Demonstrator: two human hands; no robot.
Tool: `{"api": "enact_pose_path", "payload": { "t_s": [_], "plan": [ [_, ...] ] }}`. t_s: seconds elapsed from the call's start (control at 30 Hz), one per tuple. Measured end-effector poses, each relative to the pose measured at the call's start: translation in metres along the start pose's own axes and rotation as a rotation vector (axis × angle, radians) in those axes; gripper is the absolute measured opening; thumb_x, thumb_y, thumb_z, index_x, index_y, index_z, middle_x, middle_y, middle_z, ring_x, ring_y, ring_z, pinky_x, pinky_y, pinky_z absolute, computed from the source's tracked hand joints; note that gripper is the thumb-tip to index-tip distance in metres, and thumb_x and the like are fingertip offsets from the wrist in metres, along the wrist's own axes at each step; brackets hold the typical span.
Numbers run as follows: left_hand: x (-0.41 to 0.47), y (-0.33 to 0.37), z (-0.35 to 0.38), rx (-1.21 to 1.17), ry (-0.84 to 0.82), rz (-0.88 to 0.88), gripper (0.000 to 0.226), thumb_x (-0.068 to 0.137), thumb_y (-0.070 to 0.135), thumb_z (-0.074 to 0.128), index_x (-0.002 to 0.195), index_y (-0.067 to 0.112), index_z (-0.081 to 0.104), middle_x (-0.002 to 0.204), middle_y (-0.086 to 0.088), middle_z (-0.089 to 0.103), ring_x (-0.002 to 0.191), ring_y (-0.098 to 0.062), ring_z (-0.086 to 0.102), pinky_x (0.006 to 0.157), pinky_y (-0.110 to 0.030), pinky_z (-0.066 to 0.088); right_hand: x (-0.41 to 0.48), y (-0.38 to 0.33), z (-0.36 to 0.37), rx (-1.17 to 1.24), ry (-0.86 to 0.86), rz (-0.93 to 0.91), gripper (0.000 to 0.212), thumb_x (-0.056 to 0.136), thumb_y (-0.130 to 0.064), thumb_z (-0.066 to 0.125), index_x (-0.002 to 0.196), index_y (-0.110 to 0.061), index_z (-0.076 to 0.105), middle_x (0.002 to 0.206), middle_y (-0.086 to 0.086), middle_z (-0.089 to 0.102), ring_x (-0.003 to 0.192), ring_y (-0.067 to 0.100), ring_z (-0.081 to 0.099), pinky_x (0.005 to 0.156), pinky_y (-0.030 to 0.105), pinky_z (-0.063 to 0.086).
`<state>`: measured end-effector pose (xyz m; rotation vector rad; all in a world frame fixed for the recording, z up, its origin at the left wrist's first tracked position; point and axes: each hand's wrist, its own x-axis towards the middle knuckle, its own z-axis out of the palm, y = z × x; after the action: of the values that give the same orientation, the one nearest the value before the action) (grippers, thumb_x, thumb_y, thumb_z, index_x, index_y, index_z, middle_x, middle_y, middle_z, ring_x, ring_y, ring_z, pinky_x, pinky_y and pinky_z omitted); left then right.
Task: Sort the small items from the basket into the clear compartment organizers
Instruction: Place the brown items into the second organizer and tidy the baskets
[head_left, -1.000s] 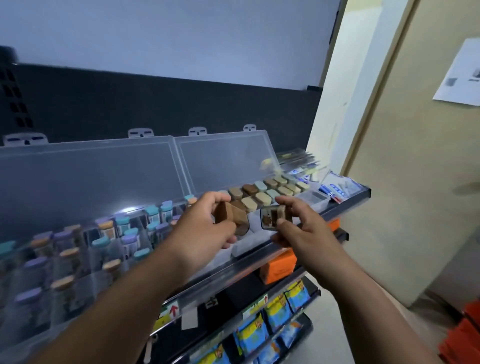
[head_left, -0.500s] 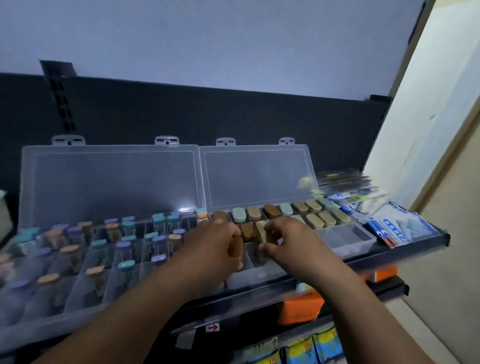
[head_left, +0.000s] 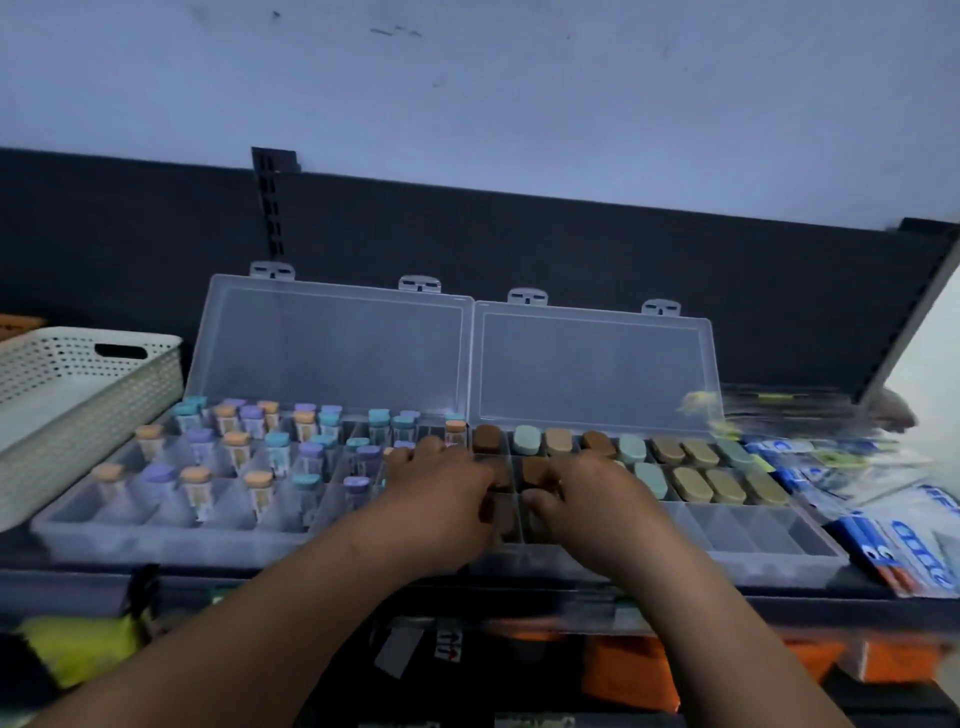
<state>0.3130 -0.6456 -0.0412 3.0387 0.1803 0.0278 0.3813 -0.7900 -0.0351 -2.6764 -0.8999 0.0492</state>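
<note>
Two clear compartment organizers stand side by side on a shelf with their lids up. The left organizer holds several small vials with orange, purple and teal caps. The right organizer holds flat oval containers with brown, tan and pale green lids. My left hand reaches into its leftmost compartments, fingers curled round a brown-lidded container in the front row. My right hand is beside it, fingers and thumb pinching another brown-lidded container one column to the right. The white perforated basket stands at the far left.
Blue-and-white packets lie right of the organizers. The raised lids lean against the dark back panel. Below the shelf edge are orange boxes and a yellow pack. The front-row compartments on the right hold nothing.
Both hands carried their brown-lidded containers from above the shelf edge down into the right organizer's left compartments. The view swung left, so the basket came into sight.
</note>
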Motion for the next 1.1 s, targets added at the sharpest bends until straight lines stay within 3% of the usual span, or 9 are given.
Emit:
{"api": "enact_pose_path", "payload": {
  "t_s": [0.17,0.23,0.33,0.43,0.53,0.8,1.1],
  "plan": [
    [-0.022,-0.021,-0.006,-0.161,0.19,-0.071,0.05,0.083,0.041,0.064,0.129,0.025,0.051,0.128,-0.001,0.049,0.121,-0.024,0.044,0.099,-0.037,0.039,0.002,-0.025,-0.002,0.017,0.145,-0.141,0.011,0.095,-0.038,0.051,0.093,-0.027,0.052,0.091,-0.004,0.047,0.088,0.016,0.046,0.074,0.031,0.036],
    [-0.037,-0.036,-0.01,-0.128,0.302,-0.107,0.062,0.085,0.044,0.063,0.139,0.022,0.043,0.139,-0.002,0.043,0.13,-0.024,0.039,0.106,-0.035,0.034,0.005,-0.039,0.003,0.031,0.131,-0.182,0.024,0.095,-0.039,0.051,0.114,-0.025,0.056,0.107,0.0,0.052,0.105,0.022,0.049,0.086,0.034,0.042],
    [-0.063,-0.066,-0.017,0.024,0.455,-0.174,0.074,0.082,0.053,0.063,0.144,0.02,0.038,0.148,-0.008,0.037,0.138,-0.027,0.031,0.112,-0.04,0.026,0.009,-0.066,0.01,-0.014,0.109,-0.242,0.049,0.095,-0.044,0.05,0.14,-0.025,0.042,0.137,0.003,0.044,0.126,0.025,0.04,0.104,0.036,0.037],
    [-0.091,-0.096,-0.025,0.124,0.446,-0.28,0.079,0.083,0.062,0.053,0.148,0.027,0.024,0.156,-0.003,0.023,0.144,-0.023,0.018,0.115,-0.042,0.017,0.008,-0.098,0.016,-0.072,0.086,-0.308,0.059,0.095,-0.047,0.049,0.147,-0.027,0.03,0.154,0.002,0.026,0.139,0.025,0.026,0.113,0.035,0.025],
    [-0.124,-0.129,-0.034,0.139,0.442,-0.356,0.081,0.084,0.066,0.046,0.15,0.029,0.018,0.157,0.0,0.017,0.145,-0.02,0.011,0.116,-0.043,0.013,0.005,-0.139,0.027,-0.067,0.077,-0.37,0.064,0.094,-0.047,0.05,0.149,-0.028,0.024,0.158,0.001,0.018,0.143,0.023,0.019,0.114,0.036,0.02],
    [-0.256,-0.246,-0.053,0.181,0.423,-0.541,0.083,0.083,0.069,0.045,0.149,0.03,0.015,0.157,0.001,0.017,0.144,-0.02,0.01,0.116,-0.042,0.009,-0.009,-0.301,0.077,-0.035,0.075,-0.579,0.068,0.09,-0.045,0.058,0.148,-0.025,0.03,0.155,0.0,0.027,0.14,0.022,0.025,0.115,0.03,0.02],
    [-0.4,-0.368,-0.072,0.159,0.427,-0.681,0.083,0.085,0.065,0.047,0.151,0.027,0.012,0.158,0.001,0.014,0.145,-0.018,0.011,0.117,-0.039,0.013,-0.03,-0.468,0.122,0.019,0.017,-0.705,0.071,0.091,-0.047,0.055,0.15,-0.026,0.023,0.157,-0.003,0.02,0.143,0.018,0.019,0.116,0.031,0.017]
  ]
}}
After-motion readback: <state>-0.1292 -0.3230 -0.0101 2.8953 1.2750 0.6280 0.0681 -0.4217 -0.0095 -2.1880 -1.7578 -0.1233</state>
